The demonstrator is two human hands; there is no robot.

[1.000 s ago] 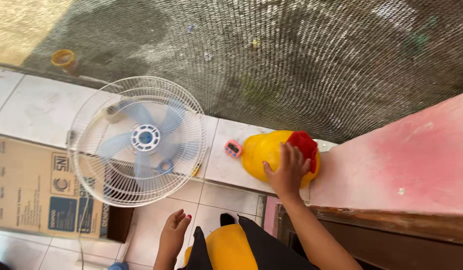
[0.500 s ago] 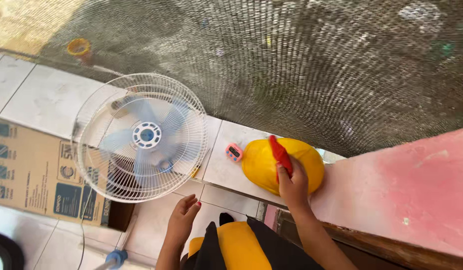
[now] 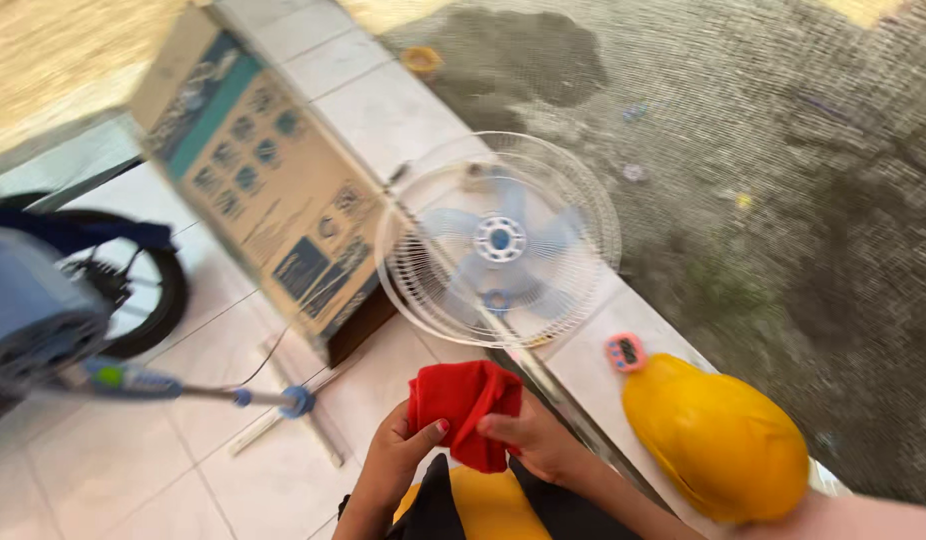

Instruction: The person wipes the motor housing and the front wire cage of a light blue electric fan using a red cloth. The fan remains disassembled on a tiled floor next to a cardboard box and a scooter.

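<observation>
White tiled floor [image 3: 183,470], outdoor porch feel, dark mesh netting [image 3: 783,200] across the far right side. Red cloth [image 3: 461,410] sits at near centre, held up in front of the person's body above the tiles, bunched and folded over itself. Left hand [image 3: 398,455] pinches its left lower edge, thumb on top, fingers curled under. Right hand [image 3: 528,445] clasps the right lower part, fingers closed around the fabric. Both hands closed on cloth, none spread wide.

Handling guess: soft, limp, very light; it sags and folds wherever unsupported, so no fragile risk and low slip risk. Best taken by an edge or corner with a pinch; two-handed grip at opposite edges would let it open flat.

Yellow hard hat [image 3: 718,440] rests on the tiled ledge [image 3: 593,365] near right, apart from the hands. Small pink timer [image 3: 624,352] just beside it, farther. White fan [image 3: 498,240] with blue blades stands behind on the ledge, cardboard box [image 3: 263,180] leaning at its left. Blurry blue machine [image 3: 33,300] with tyre at far left edge.
</observation>
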